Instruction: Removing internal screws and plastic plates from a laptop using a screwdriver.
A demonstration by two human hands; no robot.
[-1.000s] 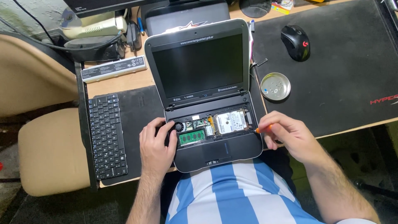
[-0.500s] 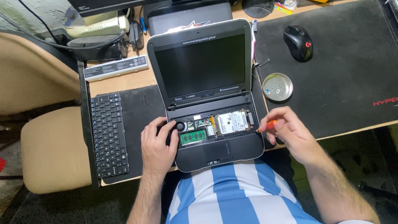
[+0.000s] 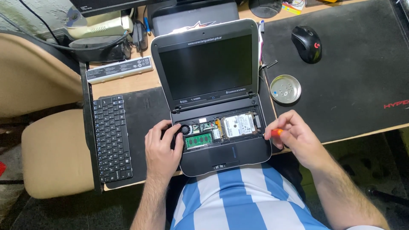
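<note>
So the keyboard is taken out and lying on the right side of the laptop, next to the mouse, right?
Not quite. The keyboard is taken out, but it lies on the left side of the laptop, beyond the left hand. The mouse is over on the right, on the big black mat. The head view shows this.

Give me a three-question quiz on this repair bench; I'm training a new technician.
1. True or false: the keyboard is fitted in the laptop.
2. Which hand has an orange-handled screwdriver in its grip?
3. The round metal dish sits: A) left of the laptop, B) right of the screen, C) on the chair.

Key
1. False; it lies to the left, the inside exposed.
2. The right hand; the left hand rests on the laptop.
3. B
</note>
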